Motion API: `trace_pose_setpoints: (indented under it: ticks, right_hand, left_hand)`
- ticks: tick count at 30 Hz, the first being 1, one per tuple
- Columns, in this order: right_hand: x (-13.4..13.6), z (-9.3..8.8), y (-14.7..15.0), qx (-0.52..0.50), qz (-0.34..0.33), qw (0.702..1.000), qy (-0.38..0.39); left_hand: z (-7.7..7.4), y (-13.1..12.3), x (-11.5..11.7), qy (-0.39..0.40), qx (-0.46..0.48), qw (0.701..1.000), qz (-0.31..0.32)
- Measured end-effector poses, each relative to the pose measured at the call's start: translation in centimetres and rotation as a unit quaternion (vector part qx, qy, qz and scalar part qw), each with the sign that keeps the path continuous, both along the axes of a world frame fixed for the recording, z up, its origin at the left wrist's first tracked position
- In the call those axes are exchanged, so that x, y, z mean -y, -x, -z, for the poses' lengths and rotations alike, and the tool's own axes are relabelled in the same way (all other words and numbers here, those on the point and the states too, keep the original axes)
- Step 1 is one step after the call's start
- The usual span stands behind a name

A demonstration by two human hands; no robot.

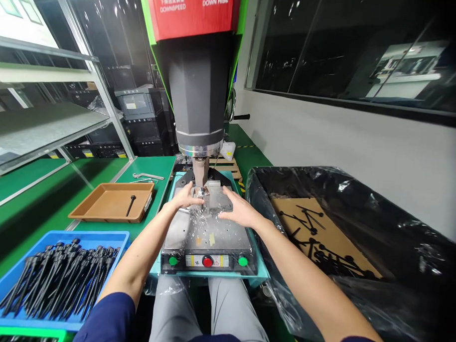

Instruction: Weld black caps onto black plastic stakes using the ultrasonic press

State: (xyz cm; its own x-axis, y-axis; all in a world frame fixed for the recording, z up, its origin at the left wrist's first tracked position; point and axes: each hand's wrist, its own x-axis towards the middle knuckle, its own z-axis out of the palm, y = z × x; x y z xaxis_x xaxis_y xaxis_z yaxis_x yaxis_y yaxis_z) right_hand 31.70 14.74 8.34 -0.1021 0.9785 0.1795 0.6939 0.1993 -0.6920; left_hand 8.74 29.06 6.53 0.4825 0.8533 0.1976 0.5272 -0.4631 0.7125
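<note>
Both my hands reach to the fixture [212, 193] under the horn [200, 171] of a grey press machine [197, 90]. My left hand [185, 197] has its fingers curled at the fixture just below the horn, on a small part I cannot make out. To the right, my right hand [238, 207] lies flat with its fingers stretched out over the fixture's right side. The machine's base plate [196, 237] is wrapped in clear film and has two green buttons and a red one [207, 261] on its front.
A blue tray [55, 277] at the left holds several black rods. A brown tray [110, 203] behind it holds one black rod [130, 205]. At the right, a box lined with a black bag [360, 230] has cardboard and black rods inside. Wrenches [147, 176] lie on the green table.
</note>
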Motion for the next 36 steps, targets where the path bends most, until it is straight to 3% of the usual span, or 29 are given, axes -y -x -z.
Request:
trace_pose_setpoints:
  ticks: [3,6,9,12,14,16,17,19,22,26,31,33,34,36]
  right_hand:
    - [5.9,-0.2,0.1,-0.084,-0.017,0.996,-0.034]
    - [12.0,2.5,0.3,-0.19,-0.079,0.977,0.051]
    - [17.1,8.7,1.3,-0.284,-0.095,0.926,0.23]
    - [20.5,16.6,3.2,-0.381,0.02,0.845,0.374]
    - [21.3,21.0,4.2,-0.458,0.183,0.782,0.381]
    - [20.9,24.1,4.9,-0.493,0.258,0.753,0.353]
    - [20.3,25.0,5.0,-0.511,0.287,0.74,0.329]
    - [18.7,26.1,5.0,-0.547,0.329,0.718,0.279]
    - [16.5,26.4,4.7,-0.604,0.368,0.674,0.213]
    - [15.9,26.0,4.5,-0.66,0.366,0.627,0.191]
    - [15.9,25.0,4.2,-0.704,0.323,0.604,0.188]
    - [15.6,24.5,4.1,-0.711,0.308,0.605,0.185]
    - [15.5,24.3,4.0,-0.707,0.302,0.613,0.18]
    - [15.5,23.9,4.0,-0.691,0.296,0.639,0.163]
  left_hand:
    - [-0.8,1.6,2.3,0.003,0.027,0.999,-0.044]
    - [-0.8,4.0,7.3,-0.023,0.135,0.988,-0.074]
    - [1.5,6.3,14.3,0.042,0.212,0.971,-0.099]
    - [7.1,7.7,21.5,0.263,0.206,0.941,-0.057]
    - [12.0,7.9,25.4,0.458,0.229,0.856,-0.072]
    - [16.5,7.7,28.0,0.621,0.29,0.702,-0.192]
    - [18.3,7.5,28.7,0.633,0.307,0.672,-0.228]
    - [20.9,7.0,28.9,0.624,0.36,0.628,-0.294]
    - [22.4,6.3,27.5,0.563,0.46,0.592,-0.347]
    - [22.3,6.1,26.1,0.51,0.569,0.535,-0.362]
    - [21.5,6.7,26.5,0.507,0.633,0.489,-0.321]
    - [21.3,6.8,26.7,0.51,0.642,0.492,-0.294]
    - [21.3,6.8,26.9,0.509,0.637,0.508,-0.279]
    - [21.5,7.0,27.0,0.493,0.594,0.585,-0.249]
